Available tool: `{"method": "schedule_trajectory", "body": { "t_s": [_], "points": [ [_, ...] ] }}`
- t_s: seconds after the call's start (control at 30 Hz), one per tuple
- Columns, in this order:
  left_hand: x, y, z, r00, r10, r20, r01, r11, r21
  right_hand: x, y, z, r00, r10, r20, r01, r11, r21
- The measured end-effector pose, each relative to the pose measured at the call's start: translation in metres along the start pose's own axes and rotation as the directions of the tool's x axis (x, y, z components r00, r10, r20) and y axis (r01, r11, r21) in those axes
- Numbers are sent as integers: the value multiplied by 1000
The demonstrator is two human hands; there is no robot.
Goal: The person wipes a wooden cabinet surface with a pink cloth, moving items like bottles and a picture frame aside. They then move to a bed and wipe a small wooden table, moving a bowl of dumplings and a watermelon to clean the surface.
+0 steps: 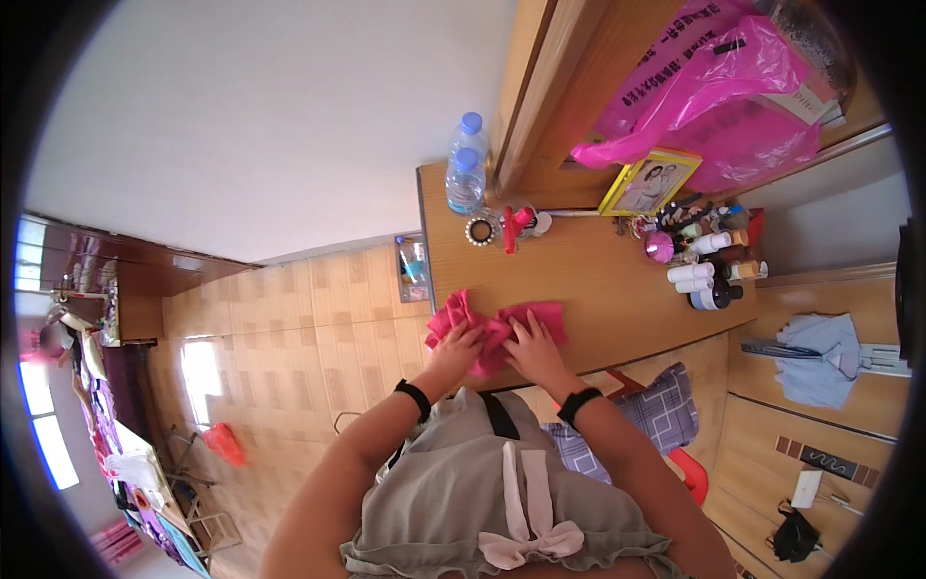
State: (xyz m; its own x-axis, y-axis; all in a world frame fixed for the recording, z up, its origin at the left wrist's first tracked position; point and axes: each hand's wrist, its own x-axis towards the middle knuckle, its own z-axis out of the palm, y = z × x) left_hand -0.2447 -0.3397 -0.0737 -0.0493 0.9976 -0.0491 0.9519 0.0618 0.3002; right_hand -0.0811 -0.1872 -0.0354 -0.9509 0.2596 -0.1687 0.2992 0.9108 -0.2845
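A crumpled pink cloth point(456, 311) lies bunched at the near left edge of a wooden desk point(588, 289). My left hand point(457, 349) grips its left part, fingers curled into the folds. Close beside it, my right hand point(532, 351) holds the right part, where a flatter flap of cloth spreads past the fingers. Some fingertips are hidden in the fabric. Each wrist wears a black band.
Two water bottles point(466, 183) with blue caps stand at the desk's far left corner, near a beaded round mirror point(479, 231). Farther right are a yellow picture frame point(648, 183) and several cosmetic bottles point(709, 275). A checked cushion point(666, 410) rests below the desk's edge.
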Motion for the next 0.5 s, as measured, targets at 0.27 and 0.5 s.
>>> {"method": "schedule_trajectory", "body": {
  "t_s": [0.27,0.5],
  "points": [
    [65,-15,-6,995,-96,-16,96,995,17,44,40,-9,993,57,-105,-57,998,2],
    [90,11,-9,944,-328,14,327,943,57,31,90,1,990,-66,-124,66,998,-3]
  ]
}}
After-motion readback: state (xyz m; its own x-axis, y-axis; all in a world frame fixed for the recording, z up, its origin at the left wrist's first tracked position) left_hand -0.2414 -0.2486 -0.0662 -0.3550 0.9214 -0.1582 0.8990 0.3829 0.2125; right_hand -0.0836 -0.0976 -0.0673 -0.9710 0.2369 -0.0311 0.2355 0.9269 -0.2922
